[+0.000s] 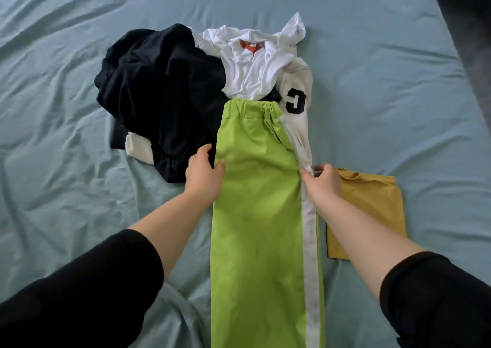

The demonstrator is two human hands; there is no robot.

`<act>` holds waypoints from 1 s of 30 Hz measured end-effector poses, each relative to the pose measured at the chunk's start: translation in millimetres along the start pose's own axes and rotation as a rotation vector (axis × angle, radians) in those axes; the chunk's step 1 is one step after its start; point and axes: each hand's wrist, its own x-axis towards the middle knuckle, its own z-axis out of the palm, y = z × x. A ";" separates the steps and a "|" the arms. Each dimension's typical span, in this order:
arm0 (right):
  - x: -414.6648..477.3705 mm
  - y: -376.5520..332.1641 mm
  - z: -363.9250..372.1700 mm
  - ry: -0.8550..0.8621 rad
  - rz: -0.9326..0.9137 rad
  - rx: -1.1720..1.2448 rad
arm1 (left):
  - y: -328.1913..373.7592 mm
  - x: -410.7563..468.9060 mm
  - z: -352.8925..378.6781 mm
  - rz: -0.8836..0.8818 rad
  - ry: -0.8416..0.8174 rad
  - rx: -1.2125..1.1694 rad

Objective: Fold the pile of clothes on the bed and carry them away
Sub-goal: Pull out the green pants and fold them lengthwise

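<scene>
The left hand and right hand are each pinching an edge of the trousers lying flat on the bed, while only the yellow piece is lying folded and the pile is waiting.

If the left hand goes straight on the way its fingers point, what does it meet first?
Probably the dark garment: the left hand holds the green trousers' left edge, and its fingers point forward at that heap, close by. Depth is hard to judge.
</scene>
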 end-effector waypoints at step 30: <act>-33.0 101.7 14.7 -0.379 -0.559 -1.073 | -103.8 -45.9 44.3 0.445 -0.467 1.188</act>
